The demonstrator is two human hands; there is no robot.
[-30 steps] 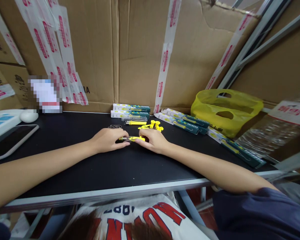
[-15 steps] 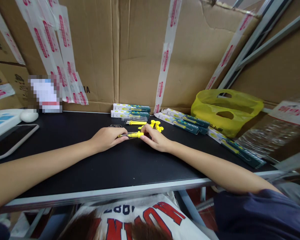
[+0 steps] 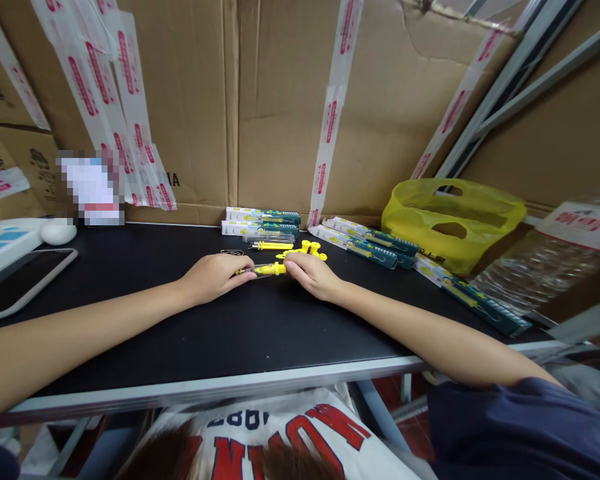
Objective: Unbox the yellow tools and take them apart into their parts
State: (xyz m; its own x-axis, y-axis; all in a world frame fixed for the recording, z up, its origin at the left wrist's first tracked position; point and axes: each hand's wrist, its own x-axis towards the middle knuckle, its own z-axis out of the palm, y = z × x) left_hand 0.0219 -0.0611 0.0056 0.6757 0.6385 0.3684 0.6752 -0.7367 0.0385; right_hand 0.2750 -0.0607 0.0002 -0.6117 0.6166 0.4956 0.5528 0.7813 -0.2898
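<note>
Between my hands lies a pen-shaped tester (image 3: pixel 266 269) with a clear body and a yellow end, held level just over the black table. My left hand (image 3: pixel 214 277) pinches its clear end between thumb and fingers. At the yellow end, my right hand (image 3: pixel 313 275) is closed, fingers curled and thumb against the tip; its fingertips are partly hidden. Yellow plastic caps (image 3: pixel 311 248) lie just behind my right hand. Beyond the tester are yellow rods with metal tips (image 3: pixel 271 246) and clear tubes (image 3: pixel 269 237). A coiled dark wire (image 3: pixel 231 253) rests behind my left hand.
Printed boxes (image 3: pixel 261 228) are stacked at the back, with more boxes (image 3: pixel 355 245) to the right. A yellow plastic bag (image 3: pixel 450 220) and a large clear bottle (image 3: pixel 535 267) stand at right. A phone (image 3: pixel 25 283) lies left. Taped cardboard (image 3: pixel 280 120) walls the back.
My right hand's fingers have curled down and its thumb has shifted slightly right along the yellow end. My left hand and the tester have barely moved.
</note>
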